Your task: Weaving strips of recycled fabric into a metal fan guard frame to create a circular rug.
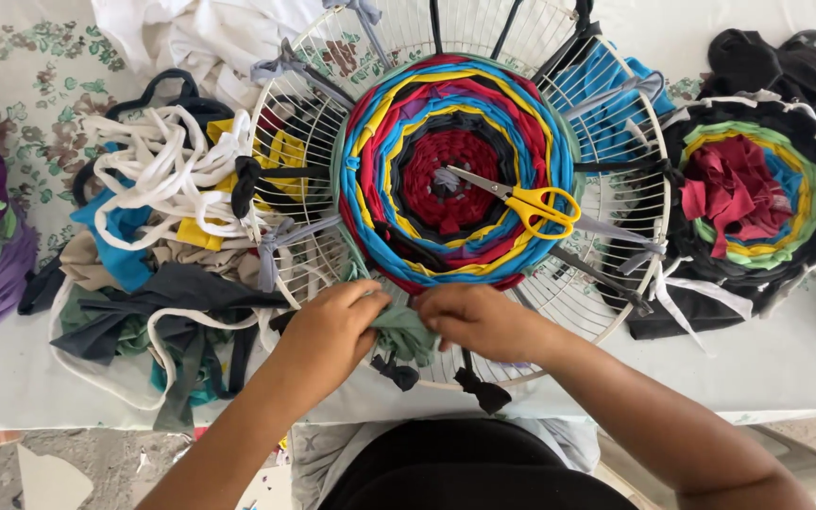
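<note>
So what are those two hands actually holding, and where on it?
Both the left hand and right hand pinch a green fabric strip at the near edge of the round woven mat.

A tabletop with a pale floral cloth carried a round wire frame, a heap of fabric strips, a finished rag mat and white cloth.
</note>
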